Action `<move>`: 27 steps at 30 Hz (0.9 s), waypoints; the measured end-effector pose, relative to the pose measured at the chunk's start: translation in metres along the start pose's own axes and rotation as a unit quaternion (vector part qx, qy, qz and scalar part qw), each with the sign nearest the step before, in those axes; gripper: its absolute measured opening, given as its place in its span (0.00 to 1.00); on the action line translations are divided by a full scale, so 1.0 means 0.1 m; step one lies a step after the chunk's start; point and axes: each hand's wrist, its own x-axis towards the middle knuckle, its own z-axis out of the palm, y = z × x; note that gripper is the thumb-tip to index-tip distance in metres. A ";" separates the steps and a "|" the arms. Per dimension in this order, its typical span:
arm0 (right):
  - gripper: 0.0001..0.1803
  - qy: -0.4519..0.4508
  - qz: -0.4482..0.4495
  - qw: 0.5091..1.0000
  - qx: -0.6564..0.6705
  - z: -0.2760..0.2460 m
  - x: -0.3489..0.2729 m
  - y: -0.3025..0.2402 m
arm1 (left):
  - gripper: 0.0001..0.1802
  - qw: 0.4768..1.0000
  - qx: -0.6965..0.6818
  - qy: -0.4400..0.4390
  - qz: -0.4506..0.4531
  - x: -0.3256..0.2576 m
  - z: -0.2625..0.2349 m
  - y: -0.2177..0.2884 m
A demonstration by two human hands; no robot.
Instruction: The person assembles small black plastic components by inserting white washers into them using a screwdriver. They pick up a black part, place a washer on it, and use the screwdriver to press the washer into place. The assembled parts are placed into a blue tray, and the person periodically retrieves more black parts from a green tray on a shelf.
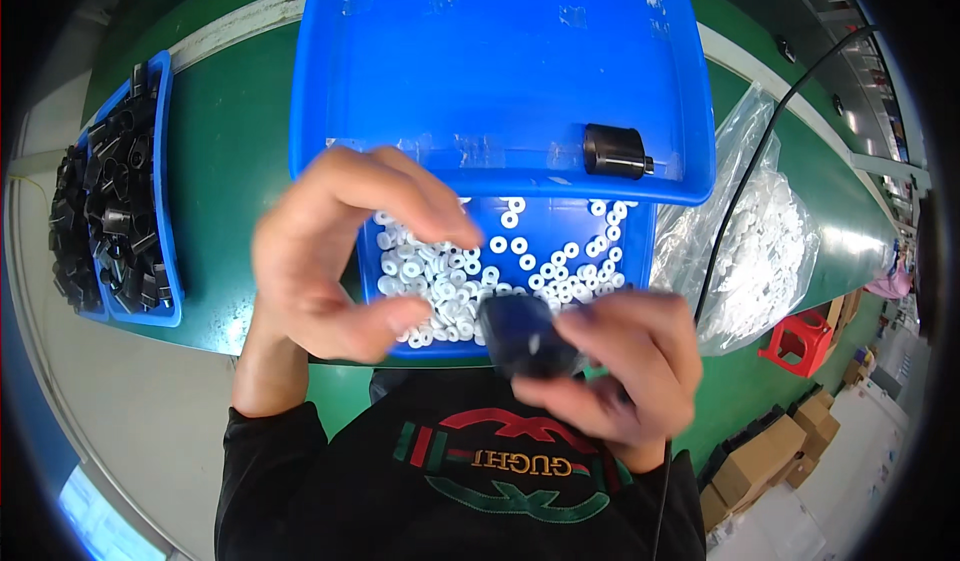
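My right hand (620, 366) grips a small black cylindrical part (525, 336) near my chest, just below the front rim of a small blue bin (640, 236) of several white washers (445, 281). My left hand (340, 251) hovers over the left side of that bin with thumb and forefinger curved apart; I cannot make out anything between them. A larger blue tray (500, 71) sits stacked above the washer bin, with one black cylindrical part (615, 151) lying in its front right corner.
A blue bin (165, 211) heaped with black parts stands at the left on the green table (235, 161). A clear plastic bag (765, 231) of white pieces lies to the right, crossed by a black cable (745, 181). A red stool (797, 341) and cardboard boxes (760, 461) stand on the floor.
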 end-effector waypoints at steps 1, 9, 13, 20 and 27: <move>0.28 0.001 -0.001 1.000 -0.012 0.07 -0.01 0.10 | 0.16 1.000 0.017 0.005 -0.001 0.02 -0.04 0.02; 0.28 -0.022 0.008 1.000 -0.004 0.13 -0.09 0.15 | 0.08 0.998 0.054 -0.001 -0.018 0.00 0.03 0.00; 0.28 -0.025 0.009 1.000 0.007 0.12 -0.08 0.16 | 0.11 0.996 0.053 -0.066 -0.030 0.01 -0.04 -0.01; 0.26 -0.032 0.019 0.998 0.053 0.11 -0.03 0.13 | 0.33 0.980 0.062 -0.182 -0.049 0.01 0.08 -0.10; 0.25 -0.027 0.014 0.996 0.083 0.18 -0.02 0.11 | 0.27 0.981 0.076 -0.170 -0.060 -0.05 0.27 -0.14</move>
